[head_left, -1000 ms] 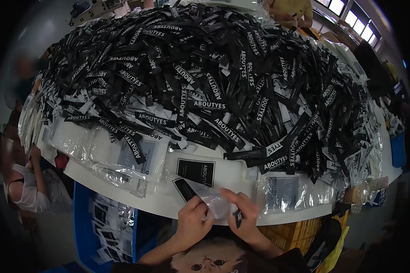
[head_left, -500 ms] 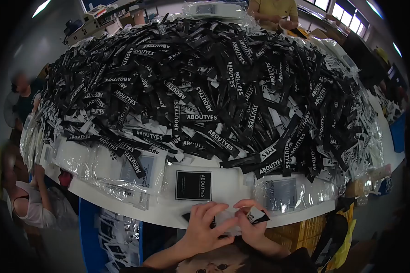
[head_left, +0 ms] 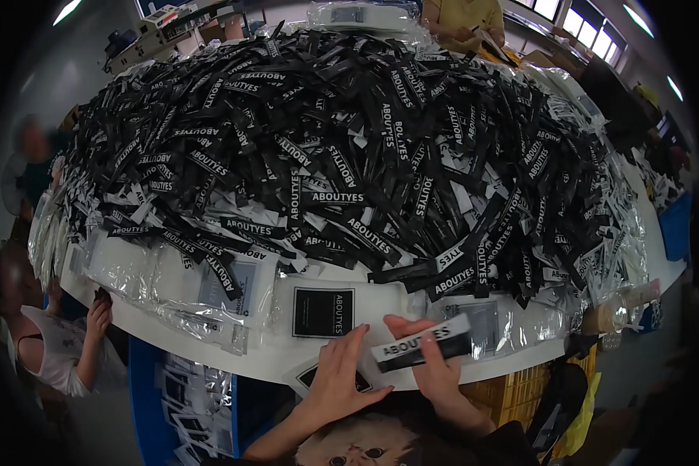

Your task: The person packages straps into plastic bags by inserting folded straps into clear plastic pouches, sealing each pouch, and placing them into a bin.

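In my right hand (head_left: 435, 373) is a folded black and white strip packet (head_left: 400, 356) printed ABOUTYES, gripped between the thumb and fingers above the table's front edge. My left hand (head_left: 338, 377) lies over a white pouch with a black label (head_left: 309, 377), its fingers stretched out and the thumb apart; the hand hides part of that pouch. Just beyond my hands, a flat white pouch (head_left: 380, 301) lies on the table with its black ABOUTYES label (head_left: 324, 313) facing up.
A large heap of black packets (head_left: 311, 147) covers most of the white table (head_left: 268, 363). Clear plastic bags (head_left: 210, 311) lie along its front edge. Below are a blue bin (head_left: 144, 396) holding pouches and a yellow crate (head_left: 512, 400). Other people sit at left and far side.
My right hand has turned and raised the strip packet, so its lettering now shows. The left hand has moved slightly left, apart from the right, over the labelled pouch.
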### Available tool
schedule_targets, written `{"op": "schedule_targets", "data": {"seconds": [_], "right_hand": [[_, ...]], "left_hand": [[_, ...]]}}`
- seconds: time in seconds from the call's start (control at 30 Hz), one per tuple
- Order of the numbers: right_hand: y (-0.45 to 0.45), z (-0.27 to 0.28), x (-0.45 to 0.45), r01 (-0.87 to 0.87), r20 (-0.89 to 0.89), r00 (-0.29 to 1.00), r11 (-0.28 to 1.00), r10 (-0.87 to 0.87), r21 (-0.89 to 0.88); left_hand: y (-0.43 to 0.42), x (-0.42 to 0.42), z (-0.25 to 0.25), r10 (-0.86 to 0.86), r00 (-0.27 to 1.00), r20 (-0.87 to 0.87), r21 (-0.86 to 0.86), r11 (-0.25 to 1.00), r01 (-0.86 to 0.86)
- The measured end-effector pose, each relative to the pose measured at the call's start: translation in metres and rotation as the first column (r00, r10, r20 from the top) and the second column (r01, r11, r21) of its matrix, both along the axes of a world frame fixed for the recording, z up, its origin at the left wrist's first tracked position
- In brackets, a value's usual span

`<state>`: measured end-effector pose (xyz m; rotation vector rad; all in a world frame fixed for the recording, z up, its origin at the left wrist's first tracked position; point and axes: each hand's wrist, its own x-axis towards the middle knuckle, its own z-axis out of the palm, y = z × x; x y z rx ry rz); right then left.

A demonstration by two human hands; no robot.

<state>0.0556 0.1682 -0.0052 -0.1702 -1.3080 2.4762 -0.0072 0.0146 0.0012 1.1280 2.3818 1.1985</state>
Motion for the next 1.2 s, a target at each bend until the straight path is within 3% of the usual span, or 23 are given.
{"op": "schedule_targets", "data": {"seconds": [0.07,0.1,0.17,0.23,0.3,0.33,0.4,0.43,0.5,0.53,0.57,0.6,0.63,0.67,0.7,0.73,0.77,0.83,0.93,1.07,1.13,1.17,1.2], "right_hand": [[-0.008,-0.006,-0.007,-0.117,0.092,0.992,0.923,0.089,0.367],[-0.013,-0.005,-0.008,-0.126,0.123,0.988,0.963,0.099,0.237],[-0.016,-0.009,-0.005,-0.139,0.194,0.976,0.967,0.097,0.214],[-0.018,-0.015,0.0,-0.145,0.27,0.959,0.969,0.088,0.198],[-0.017,-0.02,0.004,-0.094,0.269,0.962,0.984,0.051,0.151],[-0.019,-0.019,0.004,-0.087,0.271,0.962,0.985,0.043,0.152],[-0.027,-0.012,-0.001,-0.157,0.262,0.961,0.951,0.085,0.268],[-0.036,0.002,-0.009,0.055,0.246,0.968,0.998,-0.048,-0.024],[-0.015,-0.011,-0.005,0.109,0.192,0.959,0.894,-0.21,0.434],[-0.008,-0.01,-0.009,0.123,0.018,0.977,0.634,-0.212,0.764],[-0.004,-0.01,-0.005,0.117,0.018,0.979,0.634,-0.203,0.764],[-0.001,-0.01,0.002,-0.184,0.258,0.966,0.664,-0.013,0.724],[0.002,-0.01,0.007,-0.466,0.474,0.863,0.635,0.174,0.616],[0.008,-0.016,0.011,-0.471,0.477,0.861,0.632,0.176,0.616],[0.015,-0.027,0.012,-0.606,0.456,0.789,0.645,0.413,0.466],[0.02,-0.037,0.012,-0.734,0.387,0.678,0.604,0.625,0.31],[0.021,-0.046,0.01,-0.741,0.393,0.671,0.599,0.629,0.305],[0.018,-0.055,0.004,-0.866,0.474,0.5,0.429,0.725,0.258],[0.0,-0.02,-0.013,-0.82,0.473,0.57,0.499,0.672,0.279],[0.002,-0.042,-0.011,-0.855,0.575,0.513,0.438,0.638,0.277],[0.008,-0.049,-0.004,-0.696,0.443,0.67,0.711,0.595,0.097],[0.006,-0.051,-0.001,-0.696,0.443,0.671,0.712,0.595,0.098],[0.003,-0.048,0.002,-0.594,0.373,0.764,0.8,0.527,0.087]], "left_hand": [[-0.005,-0.001,0.0,0.014,0.999,-0.03,0.019,1.0,-0.013],[-0.009,-0.001,-0.003,-0.011,0.996,-0.087,0.043,0.999,0.015],[-0.013,-0.001,-0.003,-0.017,0.99,-0.138,0.063,0.998,0.026],[-0.015,-0.004,0.007,0.047,0.998,-0.029,0.095,0.994,-0.044],[-0.026,-0.013,0.003,0.14,0.971,0.191,0.146,0.975,-0.17],[-0.035,-0.019,-0.001,0.144,0.932,0.332,0.066,0.982,-0.175],[-0.047,-0.029,-0.001,0.113,0.923,0.368,0.033,0.99,-0.134],[-0.048,-0.034,0.0,0.094,0.912,0.399,0.0,0.995,-0.103],[-0.048,-0.034,0.004,0.105,0.91,0.402,0.029,0.991,-0.128],[-0.047,-0.033,0.004,0.131,0.904,0.406,0.043,0.986,-0.162],[-0.047,-0.032,0.004,0.156,0.898,0.412,0.057,0.979,-0.196],[-0.049,-0.032,0.003,0.16,0.897,0.413,0.056,0.978,-0.2],[-0.05,-0.032,0.001,0.109,0.909,0.402,0.059,0.988,-0.145],[-0.051,-0.032,-0.001,0.06,0.918,0.393,0.063,0.994,-0.091],[-0.051,-0.032,0.0,0.063,0.915,0.398,0.065,0.993,-0.096],[-0.05,-0.032,0.001,-0.037,0.914,0.403,0.082,0.997,0.004],[-0.05,-0.031,0.003,-0.136,0.903,0.407,0.098,0.99,0.104],[-0.044,-0.026,0.007,-0.115,0.898,0.425,0.07,0.993,0.094],[-0.042,-0.024,0.01,-0.084,0.884,0.459,0.004,0.996,0.092],[-0.054,-0.034,0.009,-0.068,0.883,0.465,-0.123,0.982,0.141],[-0.055,-0.033,0.005,0.024,0.863,0.504,-0.137,0.989,0.053],[-0.053,-0.032,0.006,0.088,0.824,0.559,-0.002,0.994,-0.105],[-0.053,-0.03,0.005,0.134,0.77,0.624,0.12,0.957,-0.264]]}}
